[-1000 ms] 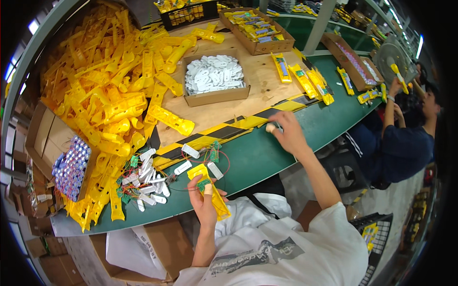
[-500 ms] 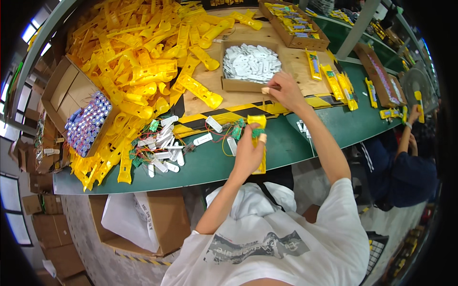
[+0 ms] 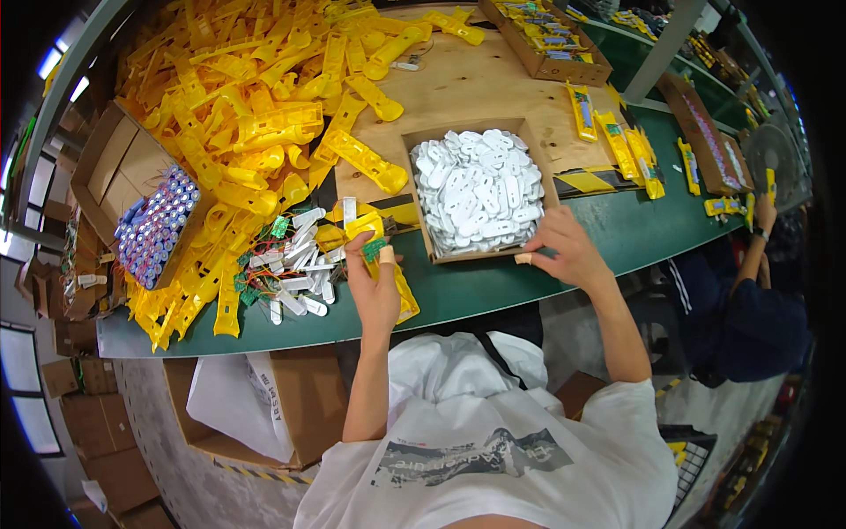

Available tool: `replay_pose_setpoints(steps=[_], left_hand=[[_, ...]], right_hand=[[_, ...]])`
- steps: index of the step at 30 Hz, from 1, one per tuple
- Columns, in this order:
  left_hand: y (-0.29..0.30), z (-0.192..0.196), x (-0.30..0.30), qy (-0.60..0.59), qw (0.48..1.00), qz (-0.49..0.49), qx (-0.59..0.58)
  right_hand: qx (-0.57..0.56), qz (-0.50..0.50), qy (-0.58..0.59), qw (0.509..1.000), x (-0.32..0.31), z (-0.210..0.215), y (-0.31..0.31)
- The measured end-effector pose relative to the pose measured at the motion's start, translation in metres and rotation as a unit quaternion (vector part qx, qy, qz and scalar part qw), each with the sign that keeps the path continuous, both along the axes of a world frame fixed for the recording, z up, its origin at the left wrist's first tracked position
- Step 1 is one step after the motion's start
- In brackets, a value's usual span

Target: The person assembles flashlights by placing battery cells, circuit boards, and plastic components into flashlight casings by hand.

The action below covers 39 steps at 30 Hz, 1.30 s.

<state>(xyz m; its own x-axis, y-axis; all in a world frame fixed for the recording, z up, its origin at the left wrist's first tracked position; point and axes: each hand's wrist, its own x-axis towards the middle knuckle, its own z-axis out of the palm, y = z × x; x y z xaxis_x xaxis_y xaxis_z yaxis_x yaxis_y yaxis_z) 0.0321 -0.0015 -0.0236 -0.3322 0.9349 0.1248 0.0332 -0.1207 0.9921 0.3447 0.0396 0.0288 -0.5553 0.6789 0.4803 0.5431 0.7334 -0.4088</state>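
My left hand (image 3: 374, 286) is closed around a yellow plastic housing (image 3: 405, 300), with a small green circuit board (image 3: 374, 250) at its upper part. My right hand (image 3: 571, 251) grips the near right corner of a shallow cardboard box (image 3: 476, 257); the thumb lies along the front wall and the fingers are over the right side. Many small white plastic pieces (image 3: 476, 189) fill that box. Just left of my left hand lies a heap of white parts (image 3: 300, 269) with green boards and thin wires.
A big pile of yellow housings (image 3: 256, 106) covers the back left. Beside it, a carton (image 3: 110, 167) holds blue cylindrical cells (image 3: 159, 229). Filled housings lie at the right (image 3: 627, 150) and in a back carton (image 3: 564, 70). A person (image 3: 758, 291) works at far right.
The box of white pieces has come nearer to me with my right hand at its corner. My left hand has moved left with the yellow housing.
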Motion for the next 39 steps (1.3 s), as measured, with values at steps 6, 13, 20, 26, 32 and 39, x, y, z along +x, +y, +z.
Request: replay_pose_setpoints(steps=[6,13,20,26,32,39], left_hand=[[-0.028,0.011,0.006,-0.111,0.993,-0.016,0.032],[-0.057,0.032,0.007,-0.238,0.968,-0.076,-0.038],[-0.061,0.048,0.016,-0.255,0.957,-0.125,-0.058],[-0.066,0.052,0.018,-0.243,0.963,-0.112,-0.047],[-0.056,0.054,0.034,-0.261,0.954,-0.147,-0.034],[-0.054,0.054,0.047,-0.209,0.966,-0.144,-0.052]], right_hand=[[-0.012,0.016,-0.008,1.000,-0.001,0.003,-0.022],[-0.017,-0.158,0.031,0.987,-0.011,0.024,-0.005],[-0.010,-0.195,-0.182,0.964,-0.035,0.033,0.012],[-0.247,-0.202,0.109,0.941,-0.035,0.040,0.011],[-0.035,-0.233,0.226,0.945,-0.062,0.039,-0.023],[-0.138,-0.214,0.272,0.928,-0.053,0.029,-0.026]])
